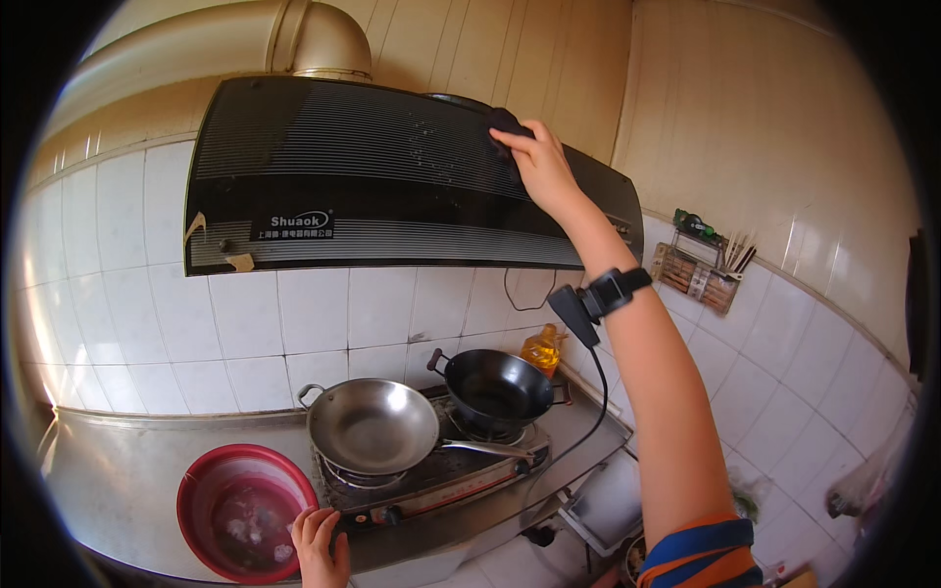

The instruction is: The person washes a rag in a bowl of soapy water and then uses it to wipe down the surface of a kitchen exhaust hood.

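My right hand (542, 163) is raised to the black range hood (353, 169) and presses a dark cloth (507, 136) against its ribbed front panel. Pale droplets or specks mark the panel left of the cloth. Low in the view, my left hand (319, 540) rests by the right rim of a red plastic basin (192, 507), fingers slightly bent, with nothing seen in it. The basin holds cloudy water with some foam. A strap with a black device (606, 294) and a cable is around my right forearm.
Below the hood, a steel wok (373, 426) and a black two-handled wok (500, 386) sit on the gas stove (434, 500). An oil bottle (542, 351) stands behind them. A utensil rack (695, 272) hangs on the right wall. The steel counter (117, 463) extends left.
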